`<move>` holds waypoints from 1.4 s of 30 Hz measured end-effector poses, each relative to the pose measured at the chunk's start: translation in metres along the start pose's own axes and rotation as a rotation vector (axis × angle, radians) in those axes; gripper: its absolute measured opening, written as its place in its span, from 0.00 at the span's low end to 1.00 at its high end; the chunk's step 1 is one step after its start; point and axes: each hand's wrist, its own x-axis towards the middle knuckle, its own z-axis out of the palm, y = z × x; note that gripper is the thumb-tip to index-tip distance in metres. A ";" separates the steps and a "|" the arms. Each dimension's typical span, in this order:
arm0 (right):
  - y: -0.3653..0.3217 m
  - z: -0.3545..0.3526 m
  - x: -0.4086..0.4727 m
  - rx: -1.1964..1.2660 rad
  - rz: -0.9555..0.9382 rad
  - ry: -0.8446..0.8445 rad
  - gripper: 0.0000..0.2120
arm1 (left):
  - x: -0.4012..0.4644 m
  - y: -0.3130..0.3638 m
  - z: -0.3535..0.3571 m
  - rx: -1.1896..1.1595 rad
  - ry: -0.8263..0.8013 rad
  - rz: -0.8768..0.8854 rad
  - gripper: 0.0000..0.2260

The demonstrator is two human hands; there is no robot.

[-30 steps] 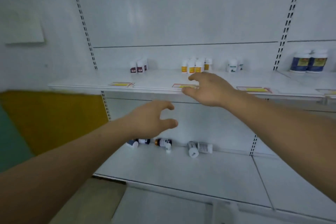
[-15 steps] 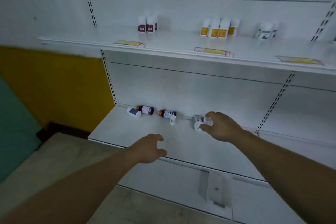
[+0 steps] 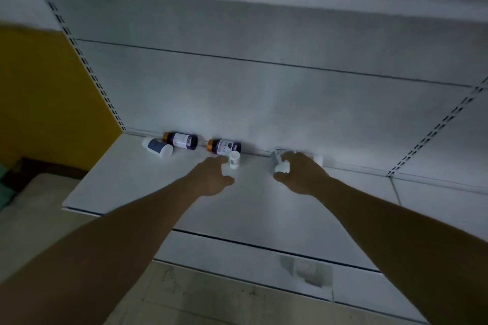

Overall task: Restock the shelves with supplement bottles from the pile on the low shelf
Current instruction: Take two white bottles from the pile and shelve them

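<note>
A single head-worn view looks forward and down, close over the low shelf [image 3: 148,187], arms reaching in.

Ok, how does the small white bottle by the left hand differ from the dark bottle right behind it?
The small white bottle stands upright; the dark bottle with the orange cap lies on its side against the back panel. The white one is clearly smaller and pale with a white cap, while the dark one is purple-black with a light label. The left hand reaches close to the white one, not the dark one. Both sit on the low shelf.
</note>
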 end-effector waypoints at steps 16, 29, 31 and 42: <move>0.019 0.087 0.050 0.139 0.182 0.231 0.25 | 0.100 -0.028 0.056 0.343 0.292 0.222 0.29; -0.039 0.006 -0.063 1.295 0.223 0.302 0.16 | -0.047 -0.002 0.004 -1.559 0.064 -0.175 0.05; -0.063 -0.012 -0.097 1.419 0.198 0.319 0.13 | -0.095 0.004 -0.020 -1.657 0.016 -0.096 0.07; -0.198 -0.082 -0.263 1.978 -0.120 0.258 0.18 | -0.292 0.027 -0.130 -1.733 -0.291 0.262 0.10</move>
